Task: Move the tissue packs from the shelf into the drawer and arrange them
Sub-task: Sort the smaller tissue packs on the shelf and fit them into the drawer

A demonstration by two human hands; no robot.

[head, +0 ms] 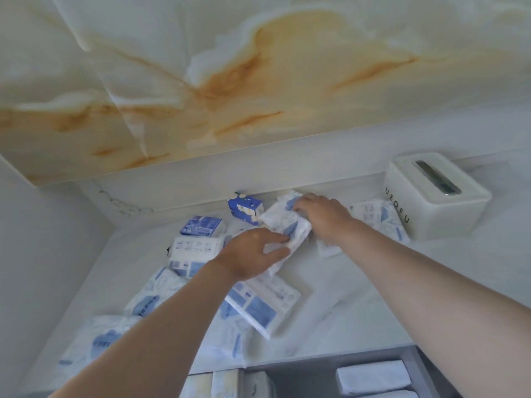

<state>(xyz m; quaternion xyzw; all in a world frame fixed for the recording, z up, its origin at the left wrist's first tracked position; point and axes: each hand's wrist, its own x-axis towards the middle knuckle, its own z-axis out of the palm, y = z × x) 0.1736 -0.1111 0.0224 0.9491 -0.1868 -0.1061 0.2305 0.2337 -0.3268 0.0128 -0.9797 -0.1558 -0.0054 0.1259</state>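
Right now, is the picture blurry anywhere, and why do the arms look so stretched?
Head view: the tissue pack gripped by the left hand and right hand is smeared by motion blur; the same view's wide lens stretches the forearms and bows the shelf edge; its light is soft, shadows faint, no harsh glare, and the tissue box lettering reads sharp.

Single view: a wide-angle camera worn on the head, facing forward and down along both outstretched forearms. The fingers [274,239] of the left hand [250,251] and right hand [324,216] sit near frame centre, at the forearms' far end. Beyond the fingers rises the cream, orange-veined marble-pattern panel [258,81]. Beneath them lies the pale marble-pattern shelf [359,297]. Nearer than the fingers, at the bottom edge, is the grey drawer [298,374].
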